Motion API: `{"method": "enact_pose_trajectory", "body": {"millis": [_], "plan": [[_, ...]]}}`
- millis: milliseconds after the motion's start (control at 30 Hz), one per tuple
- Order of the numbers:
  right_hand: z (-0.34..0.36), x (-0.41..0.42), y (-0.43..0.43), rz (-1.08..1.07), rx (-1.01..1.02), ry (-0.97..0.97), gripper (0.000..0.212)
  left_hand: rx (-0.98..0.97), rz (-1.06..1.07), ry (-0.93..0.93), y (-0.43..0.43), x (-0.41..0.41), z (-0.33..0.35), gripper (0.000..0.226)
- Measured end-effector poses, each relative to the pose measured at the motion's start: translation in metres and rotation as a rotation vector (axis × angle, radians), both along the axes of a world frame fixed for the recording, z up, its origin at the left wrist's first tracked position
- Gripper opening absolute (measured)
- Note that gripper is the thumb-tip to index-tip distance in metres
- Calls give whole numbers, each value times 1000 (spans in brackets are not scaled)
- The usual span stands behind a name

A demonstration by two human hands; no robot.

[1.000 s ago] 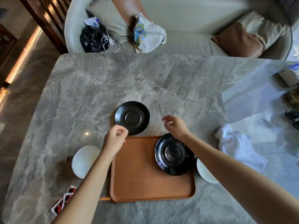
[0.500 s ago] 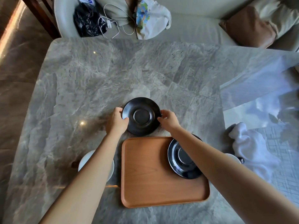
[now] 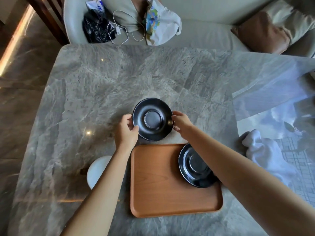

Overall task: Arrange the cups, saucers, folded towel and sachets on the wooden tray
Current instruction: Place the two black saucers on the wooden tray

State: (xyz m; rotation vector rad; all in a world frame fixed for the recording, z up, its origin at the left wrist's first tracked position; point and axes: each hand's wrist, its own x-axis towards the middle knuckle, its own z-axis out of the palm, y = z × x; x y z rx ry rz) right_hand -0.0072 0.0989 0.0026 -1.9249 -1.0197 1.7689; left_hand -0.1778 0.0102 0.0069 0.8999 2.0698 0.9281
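Observation:
A black saucer (image 3: pixel 152 118) is held just beyond the far edge of the wooden tray (image 3: pixel 160 188). My left hand (image 3: pixel 126 133) grips its left rim and my right hand (image 3: pixel 181 120) pinches its right rim. A second black saucer (image 3: pixel 193 166) lies in the tray's far right corner, partly under my right forearm. A white cup (image 3: pixel 96 170) stands on the table left of the tray, half hidden by my left arm. A crumpled white towel (image 3: pixel 265 154) lies to the right of the tray. No sachets are visible.
The grey marble table (image 3: pixel 102 92) stretches far beyond the saucer. A sofa at the back holds a black bag (image 3: pixel 96 26), a white cable (image 3: pixel 122 31), a printed tote bag (image 3: pixel 160 21) and a brown cushion (image 3: pixel 262 33).
Both hands reached out from near the tray and took hold of the far saucer's rims. The saucer now looks slightly tilted and lifted. The camera moved closer.

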Motion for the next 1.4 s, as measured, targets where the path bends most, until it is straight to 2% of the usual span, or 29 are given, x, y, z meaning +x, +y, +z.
{"method": "enact_pose_trajectory", "body": {"millis": [133,233,333,467,533,733,900,1133,1400], "plan": [[25,3,6,73,137,37,35,159,151,-281,-29,16,27,34],[27,9,-6,225,260,-52,26,198,254,-447,-64,42,33,32],[15,19,-27,454,381,-240,29,115,319,-548,-101,65,26,31],[7,29,-53,626,354,-403,33,0,384,-638,-140,72,8,19],[6,29,-61,707,366,-450,32,-47,367,-602,-153,71,3,12],[1,24,-79,851,469,-546,35,-35,315,-395,-176,60,-7,19],[-2,18,-88,950,528,-599,39,-74,285,-375,-190,57,-23,9],[-4,10,-91,958,575,-652,38,-75,303,-345,-190,55,-31,11],[-5,3,-86,970,592,-707,28,-67,301,-292,-193,47,-40,13]]}}
